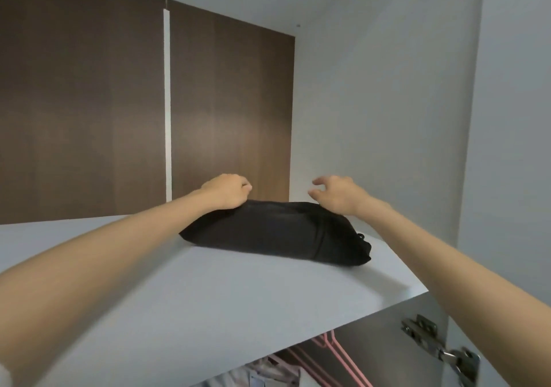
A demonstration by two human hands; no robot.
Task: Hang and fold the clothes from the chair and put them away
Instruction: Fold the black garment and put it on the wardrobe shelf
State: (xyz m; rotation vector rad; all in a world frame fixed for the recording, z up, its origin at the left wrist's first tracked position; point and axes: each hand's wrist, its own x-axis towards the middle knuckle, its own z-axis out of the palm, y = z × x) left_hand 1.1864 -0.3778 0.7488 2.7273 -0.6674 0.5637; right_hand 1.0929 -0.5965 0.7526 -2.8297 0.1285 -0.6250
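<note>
A folded black garment (277, 231) lies on the white upper shelf (208, 291) of a wardrobe, near the right wall. My left hand (225, 191) sits above the garment's far left top, fingers curled in; the heel of the hand touches the cloth. My right hand (335, 194) hovers over the garment's right top with loosely spread, bent fingers that hold nothing, its wrist just touching the cloth.
The wardrobe's brown back panels (89, 103) stand behind the shelf, a white side wall (372, 103) at the right. Below the shelf hang pink hangers (337, 354) with light clothes (262, 374). A metal door hinge (441, 348) sits at lower right.
</note>
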